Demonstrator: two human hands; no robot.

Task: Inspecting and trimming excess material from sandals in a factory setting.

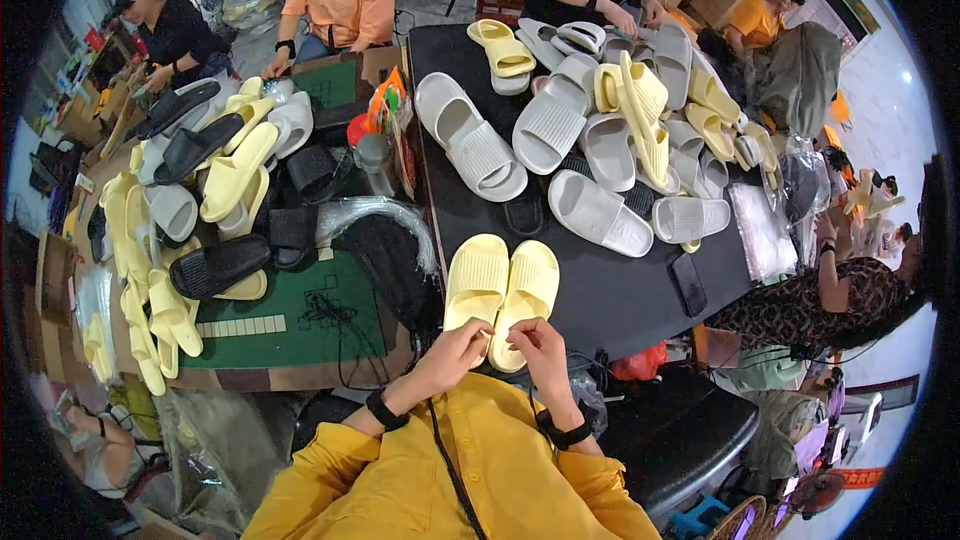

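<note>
A pair of pale yellow slide slippers, the left one [477, 275] and the right one [530, 285], lies side by side at the table's near edge, toes pointing away from me. My left hand [453, 358] is closed in a pinch over the left slipper's heel. Opposite it, my right hand [541, 355] pinches above the right slipper's heel, a small gap from the left fingertips. Whatever the fingertips hold is too small to make out. Both wrists wear black bands.
Grey and yellow slippers [600, 150] pile up on the black table [590, 302], with a phone [688, 285] at its near right. To the left, a green mat [300, 325] bears yellow, black and grey slippers [235, 170]. Several people work around the tables.
</note>
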